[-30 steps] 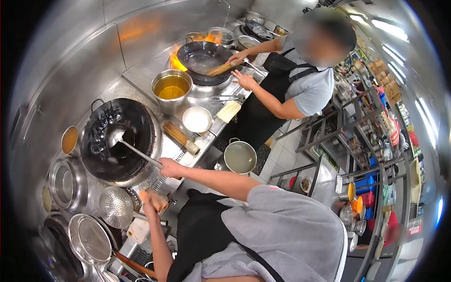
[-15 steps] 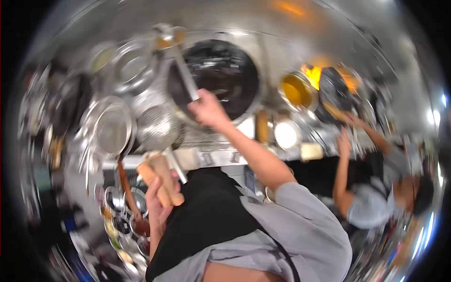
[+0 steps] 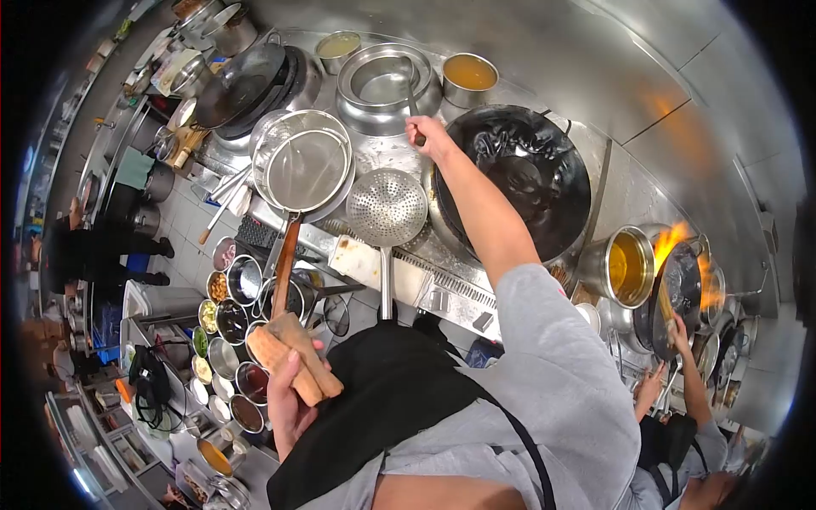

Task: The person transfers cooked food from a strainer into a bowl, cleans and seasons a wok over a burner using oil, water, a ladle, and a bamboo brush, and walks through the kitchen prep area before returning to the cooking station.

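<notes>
My right hand point(image 3: 432, 138) is closed around the handle of a ladle point(image 3: 413, 100). The ladle's head end reaches over a round steel basin point(image 3: 387, 55) of water at the back of the stove. Below my right forearm and to its right lies a large black wok point(image 3: 544, 195), wet and shiny inside. In front of my apron, my left hand point(image 3: 291, 395) grips what looks like a thick, folded orange-brown cloth point(image 3: 293, 357). Left of the wok rest a perforated steel skimmer point(image 3: 387, 206) and a fine-mesh strainer point(image 3: 306, 168) with a wooden handle.
A pot of orange liquid point(image 3: 470, 75) stands behind the wok, and a pot of yellow oil point(image 3: 627, 268) to its right. Farther right, a co-worker's hands point(image 3: 676, 336) hold a wok point(image 3: 680, 289) over flames. Several ingredient bowls point(image 3: 224, 357) stand at lower left.
My view has turned and sharpened. The ladle's head, raised left of the wok earlier, is now over the steel basin. My left hand still grips the folded cloth.
</notes>
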Demonstrator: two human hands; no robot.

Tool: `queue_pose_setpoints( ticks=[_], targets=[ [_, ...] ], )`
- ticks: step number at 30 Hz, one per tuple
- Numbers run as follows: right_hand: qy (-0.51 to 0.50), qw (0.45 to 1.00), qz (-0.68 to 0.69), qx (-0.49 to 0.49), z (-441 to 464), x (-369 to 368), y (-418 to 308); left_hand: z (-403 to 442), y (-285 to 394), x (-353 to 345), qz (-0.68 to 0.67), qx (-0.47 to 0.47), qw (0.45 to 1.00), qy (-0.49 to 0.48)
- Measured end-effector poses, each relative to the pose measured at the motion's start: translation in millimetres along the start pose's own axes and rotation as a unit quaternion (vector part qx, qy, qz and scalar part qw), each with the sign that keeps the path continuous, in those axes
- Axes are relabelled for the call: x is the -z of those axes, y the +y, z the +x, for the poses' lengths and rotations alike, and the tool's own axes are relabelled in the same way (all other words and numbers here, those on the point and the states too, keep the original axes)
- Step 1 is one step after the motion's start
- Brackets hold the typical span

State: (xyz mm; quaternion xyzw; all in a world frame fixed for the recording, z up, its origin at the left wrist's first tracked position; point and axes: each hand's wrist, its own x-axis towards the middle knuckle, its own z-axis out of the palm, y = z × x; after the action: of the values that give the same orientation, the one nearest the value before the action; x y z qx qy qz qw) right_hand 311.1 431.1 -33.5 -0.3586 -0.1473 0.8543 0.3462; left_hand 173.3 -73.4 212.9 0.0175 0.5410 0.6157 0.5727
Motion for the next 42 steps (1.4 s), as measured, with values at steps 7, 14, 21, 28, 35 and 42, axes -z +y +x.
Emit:
queue_pose_setpoints(
  ticks=[7,14,21,28,35,42],
  targets=[
    [-0.308,0.879,0.355,-0.078,-64,-4,21,17,11,-3,0.035,0.012,0.999,-0.033],
    [-0.242,0.909,0.339,-0.013,-254,-48,50,55,21,-11,0.081,0.072,0.960,-0.257],
    [-0.102,0.932,0.347,0.027,-383,-41,107,81,8,-41,0.076,0.196,0.940,-0.270],
    [0.171,0.959,-0.202,0.100,-445,16,169,116,-17,-32,0.153,0.234,0.889,-0.362],
    [0.314,0.735,-0.554,0.235,-444,85,255,52,-38,-49,0.079,0.198,0.894,-0.395],
    [0.138,0.779,-0.570,0.222,-390,133,311,-5,-64,-30,0.104,0.069,0.930,-0.347]
  ],
)
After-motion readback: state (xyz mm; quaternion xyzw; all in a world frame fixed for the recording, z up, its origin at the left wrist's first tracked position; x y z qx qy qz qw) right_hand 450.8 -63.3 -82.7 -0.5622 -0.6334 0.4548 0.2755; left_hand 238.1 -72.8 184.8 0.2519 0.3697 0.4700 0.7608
